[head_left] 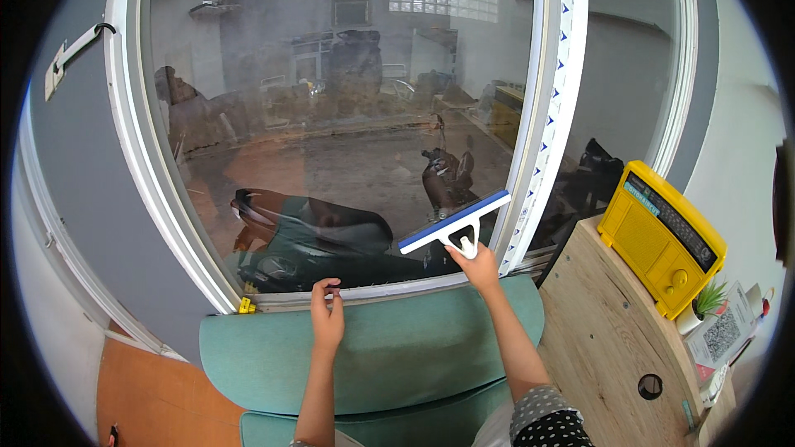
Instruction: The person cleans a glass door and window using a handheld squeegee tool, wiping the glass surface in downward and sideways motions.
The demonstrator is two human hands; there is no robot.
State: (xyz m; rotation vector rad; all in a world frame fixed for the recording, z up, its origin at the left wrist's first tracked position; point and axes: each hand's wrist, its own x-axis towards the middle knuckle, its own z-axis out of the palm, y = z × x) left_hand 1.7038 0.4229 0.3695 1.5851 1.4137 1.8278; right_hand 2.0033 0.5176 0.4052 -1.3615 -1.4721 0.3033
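My right hand [479, 268] is closed around the handle of a white window squeegee with a blue strip [454, 223]. The squeegee is tilted, its right end higher, at the lower right of a large window pane [331, 149]. Its blade overlaps the glass and its right end comes close to the white frame; whether it presses on the pane I cannot tell. To the left, my left hand [328, 314] is raised near the lower frame, fingers loosely bent and nothing visible in them. Haze and reflections show on the glass.
A teal padded seat [373, 343] stands directly below the window. At right, a wooden desk [609, 323] carries a yellow radio [662, 236], a small potted plant [704, 305] and a printed card [720, 331]. A small yellow object [247, 305] sits at the frame's lower left corner.
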